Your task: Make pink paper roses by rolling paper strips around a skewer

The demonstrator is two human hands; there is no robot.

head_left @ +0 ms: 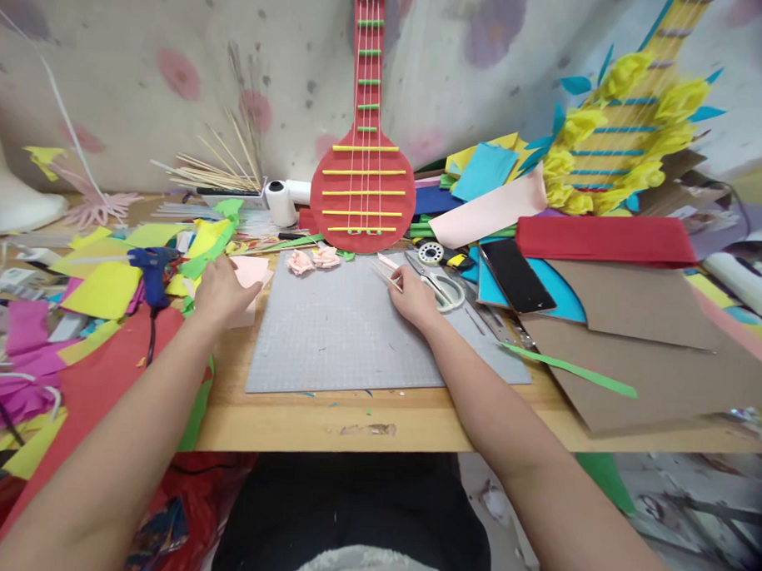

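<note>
A pale pink sheet (251, 273) is pinched by the closed left hand (222, 290) at the left edge of the grey cutting mat (354, 334). A thin pale strip (385, 275) is held between the fingertips of the right hand (416, 301) on the mat, just beside the scissors (444, 289).

Grey gridded cutting mat (348, 326), pale pink paper sheet (250, 273), red paper guitar (363, 193) with yellow strips, blue glue gun (151, 269)

Left hand (222, 290) — grip hidden underneath.
</note>
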